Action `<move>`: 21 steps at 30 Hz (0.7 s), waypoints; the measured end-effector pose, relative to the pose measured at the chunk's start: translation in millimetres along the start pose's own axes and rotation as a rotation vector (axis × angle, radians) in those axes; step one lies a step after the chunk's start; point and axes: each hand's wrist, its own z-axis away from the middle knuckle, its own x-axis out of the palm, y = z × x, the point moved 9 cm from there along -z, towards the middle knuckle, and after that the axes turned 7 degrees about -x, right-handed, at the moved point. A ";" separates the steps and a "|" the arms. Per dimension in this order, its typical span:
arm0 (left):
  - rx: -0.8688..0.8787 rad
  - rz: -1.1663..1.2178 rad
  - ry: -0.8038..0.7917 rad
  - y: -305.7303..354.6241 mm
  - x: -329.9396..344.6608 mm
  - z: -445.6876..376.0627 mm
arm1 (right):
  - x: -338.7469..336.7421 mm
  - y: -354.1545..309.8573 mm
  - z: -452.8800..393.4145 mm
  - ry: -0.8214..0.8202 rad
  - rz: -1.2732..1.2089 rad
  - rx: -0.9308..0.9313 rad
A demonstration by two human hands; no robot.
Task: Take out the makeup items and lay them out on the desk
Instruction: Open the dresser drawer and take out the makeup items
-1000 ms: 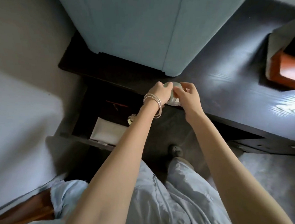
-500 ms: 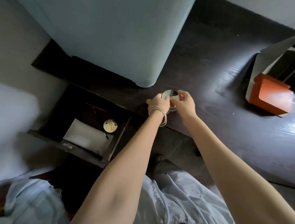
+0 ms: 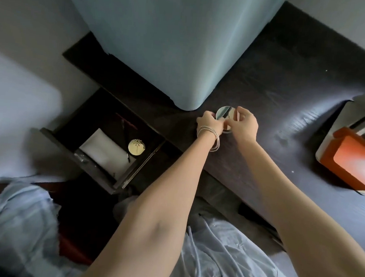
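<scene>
Mirrored compact [image 3: 224, 115] sits on my dark desk [image 3: 289, 98], pinched by my left hand [image 3: 209, 122] and right hand [image 3: 245, 123]; a gold compact [image 3: 136, 147] waits in the open drawer [image 3: 100, 171].

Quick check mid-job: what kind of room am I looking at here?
Probably a bedroom or dressing corner: a dark wooden desk with an open drawer, a round mirrored compact held by both hands, and an orange box.

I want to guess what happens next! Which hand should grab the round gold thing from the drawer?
Probably the left hand. The open drawer with the round gold compact lies on that side, while the right hand is farther away and could keep holding the open mirror compact on the desk.
</scene>
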 end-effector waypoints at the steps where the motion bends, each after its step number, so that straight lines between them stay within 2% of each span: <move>1: -0.008 0.023 -0.008 -0.1 -3.9 2.0 | -1.8 -9.1 2.7 0.029 0.022 -0.044; 5: 0.028 0.175 -0.035 7.6 -40.5 22.4 | 7.0 -52.5 24.4 0.096 0.049 -0.221; 8: 0.088 0.273 0.007 -1.6 -84.6 29.6 | 42.4 -78.3 46.4 0.003 0.054 -0.299; 11: 0.119 0.291 0.121 -31.1 -140.6 29.4 | 87.0 -84.1 70.1 -0.134 0.020 -0.286; 14: 0.001 0.322 0.217 -86.7 -194.5 14.9 | 139.8 -83.2 96.3 -0.355 0.012 -0.263; 17: -0.112 0.320 0.210 -136.5 -233.3 -4.1 | 192.0 -78.2 121.0 -0.549 0.038 -0.246; 21: -0.229 0.334 0.144 -177.0 -262.0 -29.8 | 255.6 -54.3 124.2 -0.656 0.124 -0.144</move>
